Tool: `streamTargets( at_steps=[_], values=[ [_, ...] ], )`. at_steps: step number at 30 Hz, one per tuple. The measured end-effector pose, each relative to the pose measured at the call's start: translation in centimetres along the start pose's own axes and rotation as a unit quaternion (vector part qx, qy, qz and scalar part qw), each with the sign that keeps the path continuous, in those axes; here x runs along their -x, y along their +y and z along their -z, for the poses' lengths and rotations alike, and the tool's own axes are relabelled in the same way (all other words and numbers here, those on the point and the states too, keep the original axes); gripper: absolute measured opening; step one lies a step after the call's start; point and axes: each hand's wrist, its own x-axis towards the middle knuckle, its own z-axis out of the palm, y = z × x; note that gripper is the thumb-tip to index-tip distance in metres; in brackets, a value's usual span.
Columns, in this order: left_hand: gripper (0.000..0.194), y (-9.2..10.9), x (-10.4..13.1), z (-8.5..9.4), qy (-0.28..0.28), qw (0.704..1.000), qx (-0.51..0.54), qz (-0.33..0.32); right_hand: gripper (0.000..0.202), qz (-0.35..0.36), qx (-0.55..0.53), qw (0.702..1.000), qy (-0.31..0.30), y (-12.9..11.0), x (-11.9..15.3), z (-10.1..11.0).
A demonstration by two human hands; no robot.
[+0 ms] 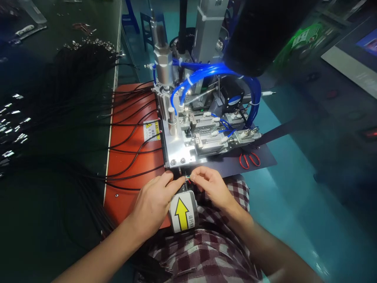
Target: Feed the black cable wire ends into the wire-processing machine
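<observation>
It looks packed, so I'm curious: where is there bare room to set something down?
A bare red patch of the board lies between the lowest black cables and the left forearm. Another, on the dark plate, lies right of the red-handled scissors. Crowded: the cable-crossed upper board, the blue hoses, and coloured wires between the left hand and right hand.

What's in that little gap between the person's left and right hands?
In the head view, thin coloured wires lie between the left hand and the right hand.

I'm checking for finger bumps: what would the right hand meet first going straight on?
Probably the left hand, just past the thin multicoloured wires at the tips of the right hand; depth is unclear.
</observation>
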Motion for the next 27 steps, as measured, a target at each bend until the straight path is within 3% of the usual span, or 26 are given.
streamTargets(
  at_steps=[13, 17, 21, 24, 27],
  values=[
    [0.03, 0.36, -0.15, 0.08, -0.005, 0.996, -0.086, -0.033, 0.016, 0.057, 0.116, 0.991, 0.044, 1.02, 0.25, -0.23],
    [0.03, 0.28, -0.08, 0.07, 0.004, 0.997, -0.072, -0.033, 0.018, 0.022, 0.107, 0.994, 0.021, 0.61, 0.25, 0.13],
    [0.03, 0.16, -0.12, 0.02, 0.007, 0.997, -0.063, -0.035, 0.018, 0.061, 0.131, 0.989, 0.041, 0.21, 0.22, 0.13],
    [0.029, 0.18, -0.17, -0.03, 0.002, 0.998, -0.062, -0.033, 0.017, 0.065, 0.109, 0.991, 0.047, 0.22, 0.09, -0.32],
    [0.028, 0.22, -0.2, -0.03, -0.003, 0.998, -0.054, -0.028, 0.02, 0.012, 0.044, 0.998, 0.042, 0.47, -0.13, -0.73]
  ],
)
